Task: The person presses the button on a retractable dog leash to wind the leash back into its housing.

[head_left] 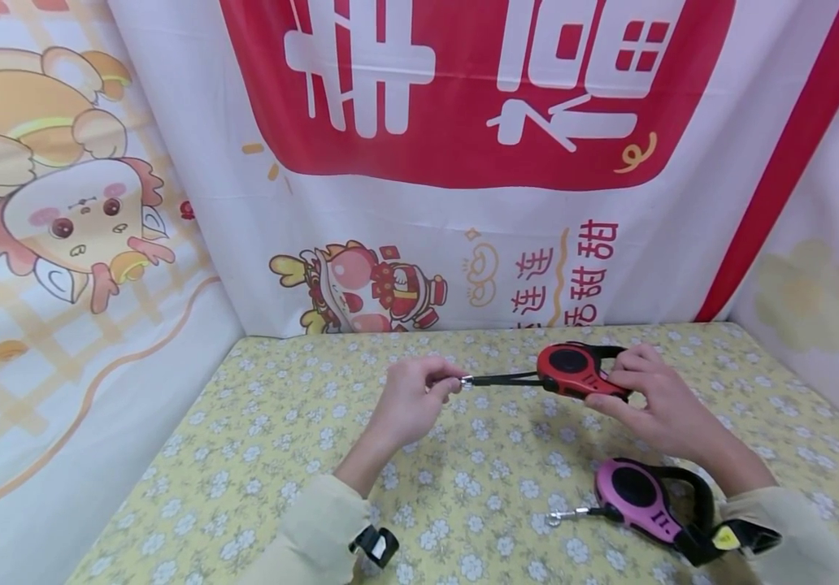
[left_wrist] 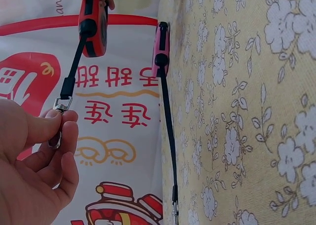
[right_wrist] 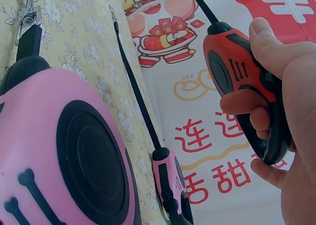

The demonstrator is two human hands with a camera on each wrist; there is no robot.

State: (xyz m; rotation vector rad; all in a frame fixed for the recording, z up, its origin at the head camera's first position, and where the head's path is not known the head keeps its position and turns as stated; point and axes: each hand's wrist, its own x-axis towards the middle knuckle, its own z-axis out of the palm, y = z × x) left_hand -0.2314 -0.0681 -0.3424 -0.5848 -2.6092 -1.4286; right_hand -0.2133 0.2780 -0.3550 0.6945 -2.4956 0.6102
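My left hand pinches the metal clip of a red retractable dog leash between thumb and fingers. From the clip a short stretch of black strap runs to the leash's body. My right hand grips that body by its black handle, with fingers through the loop and the thumb along the casing. Below the right forearm lies a pink retractable leash, its clip pointing left. Another pink leash, strap extended, lies farther off in the right wrist view.
The table has a yellow flowered cloth. A white printed sheet hangs behind it, with more sheets at the left and right. Each sleeve carries a black wrist strap.
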